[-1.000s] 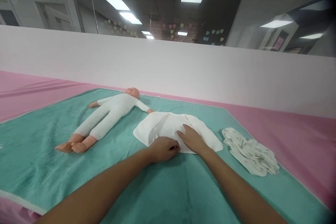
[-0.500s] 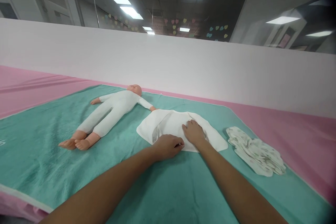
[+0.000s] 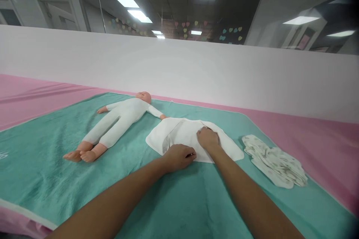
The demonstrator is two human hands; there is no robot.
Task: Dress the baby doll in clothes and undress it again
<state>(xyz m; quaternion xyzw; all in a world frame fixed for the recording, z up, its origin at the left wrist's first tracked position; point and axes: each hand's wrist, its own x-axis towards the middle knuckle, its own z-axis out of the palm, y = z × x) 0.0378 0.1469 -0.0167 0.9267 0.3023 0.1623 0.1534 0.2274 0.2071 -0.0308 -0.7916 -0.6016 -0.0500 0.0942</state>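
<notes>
A white baby garment [image 3: 179, 134] lies spread flat on a teal towel [image 3: 56, 157]. My left hand [image 3: 179, 156] rests at the garment's near edge with its fingers curled, pinching the hem. My right hand [image 3: 208, 137] lies on the middle of the garment with its fingers bent, gathering the cloth. A baby doll in a white suit [image 3: 117, 121] lies on its back to the left, its near arm almost touching the garment.
A crumpled printed cloth [image 3: 276, 161] lies on the towel's right side. The towel covers a pink sheet [image 3: 308, 134]. A white partition [image 3: 179, 71] runs along the far edge, with glass above it.
My right hand has slid farther up the garment and its fingers have curled in. My left hand has kept its place at the near edge.
</notes>
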